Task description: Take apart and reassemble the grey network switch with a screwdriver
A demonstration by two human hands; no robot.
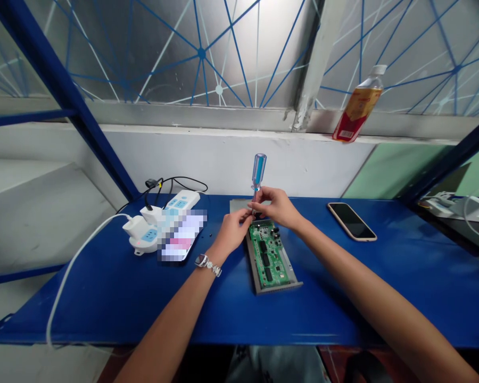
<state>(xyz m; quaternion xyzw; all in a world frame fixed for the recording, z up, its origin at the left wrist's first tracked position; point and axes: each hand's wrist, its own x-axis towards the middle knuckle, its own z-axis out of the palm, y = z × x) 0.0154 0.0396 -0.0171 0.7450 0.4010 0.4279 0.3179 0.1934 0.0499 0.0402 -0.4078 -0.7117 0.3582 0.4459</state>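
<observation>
A screwdriver (258,169) with a clear blue handle stands upright above the far end of a green circuit board (269,255). The board lies in a grey metal tray (259,284) on the blue table. My right hand (278,207) is closed, its fingers pinching the screwdriver's shaft just below the handle. Close beside it, my left hand (233,231) has thumb and fingers pinched together near the screwdriver's tip. What lies between the left fingertips, if anything, is hidden. Behind the hands a flat grey piece (237,204) shows in part.
Left of the board lie a lit phone (183,239) and a white power strip (187,199) with plugs and cables. Tiny dark bits (211,234) rest near that phone. A dark-screened phone (352,221) lies to the right. A drink bottle (359,106) stands on the window ledge.
</observation>
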